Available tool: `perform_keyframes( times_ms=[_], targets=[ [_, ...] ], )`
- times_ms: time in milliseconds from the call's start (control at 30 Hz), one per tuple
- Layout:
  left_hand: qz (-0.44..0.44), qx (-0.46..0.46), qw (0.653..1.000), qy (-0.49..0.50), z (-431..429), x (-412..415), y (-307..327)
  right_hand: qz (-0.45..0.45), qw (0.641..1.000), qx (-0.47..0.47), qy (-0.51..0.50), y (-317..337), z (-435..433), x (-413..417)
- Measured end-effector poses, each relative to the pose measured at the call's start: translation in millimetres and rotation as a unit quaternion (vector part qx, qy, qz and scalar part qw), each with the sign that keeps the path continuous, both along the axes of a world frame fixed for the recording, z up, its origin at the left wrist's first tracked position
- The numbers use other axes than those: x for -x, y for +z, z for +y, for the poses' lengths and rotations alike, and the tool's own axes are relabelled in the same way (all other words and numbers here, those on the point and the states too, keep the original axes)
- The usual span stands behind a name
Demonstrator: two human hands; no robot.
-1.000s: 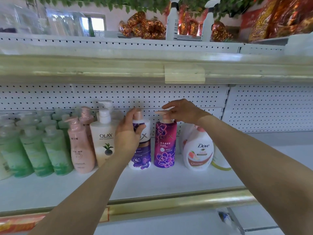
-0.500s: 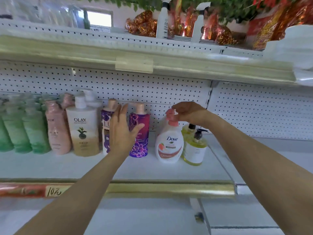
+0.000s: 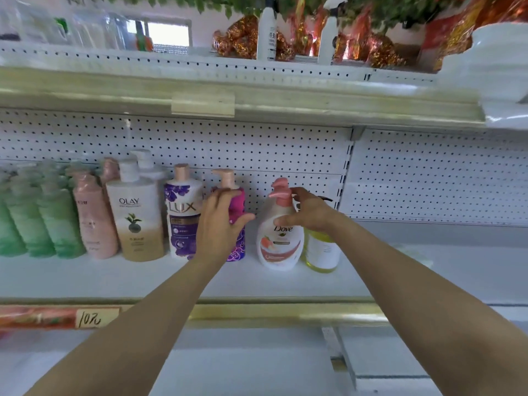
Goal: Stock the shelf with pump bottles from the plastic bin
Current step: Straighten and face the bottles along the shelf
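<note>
A row of pump bottles stands on the white shelf. My left hand grips the magenta flowered bottle, thumb across its front and fingers on its shoulder under the pink pump. My right hand holds the white Dove bottle at its neck and shoulder, just right of its pink pump. Both bottles stand upright on the shelf. The plastic bin is out of view.
To the left stand a white Lux bottle, an Olay bottle, a pink bottle and several green bottles. A yellow bottle stands behind the Dove. Bare shelf lies to the right. The upper shelf overhangs.
My left hand has closed around the magenta bottle. My right hand has dropped from the Dove pump head to the bottle's neck and shoulder.
</note>
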State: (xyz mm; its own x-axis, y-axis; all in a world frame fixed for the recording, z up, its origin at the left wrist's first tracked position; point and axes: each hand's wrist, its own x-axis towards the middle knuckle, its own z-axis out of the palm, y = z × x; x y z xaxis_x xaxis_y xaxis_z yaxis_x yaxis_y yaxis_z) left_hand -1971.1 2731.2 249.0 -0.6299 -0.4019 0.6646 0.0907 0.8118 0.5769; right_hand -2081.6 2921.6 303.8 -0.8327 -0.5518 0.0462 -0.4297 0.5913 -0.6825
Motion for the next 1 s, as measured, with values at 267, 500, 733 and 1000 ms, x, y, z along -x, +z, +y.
perform_keyframes(
  times_ms=[267, 500, 733, 1000],
  targets=[
    [0.029, -0.024, 0.998, 0.040, 2, 12, -4, -0.009, 0.998, -0.055, 0.010, -4, -4, 5],
    [-0.034, 0.052, 0.998, 0.022, -22, 16, -10, 0.023, 0.997, -0.069, 0.008, -14, -9, 12],
    [-0.038, 0.055, 0.998, 0.020, -28, 16, -13, 0.042, 0.997, -0.055, 0.016, -17, -10, 16],
    [-0.040, 0.053, 0.998, 0.015, -29, 13, -12, 0.039, 0.997, -0.059, 0.013, -16, -25, 25]
  ],
)
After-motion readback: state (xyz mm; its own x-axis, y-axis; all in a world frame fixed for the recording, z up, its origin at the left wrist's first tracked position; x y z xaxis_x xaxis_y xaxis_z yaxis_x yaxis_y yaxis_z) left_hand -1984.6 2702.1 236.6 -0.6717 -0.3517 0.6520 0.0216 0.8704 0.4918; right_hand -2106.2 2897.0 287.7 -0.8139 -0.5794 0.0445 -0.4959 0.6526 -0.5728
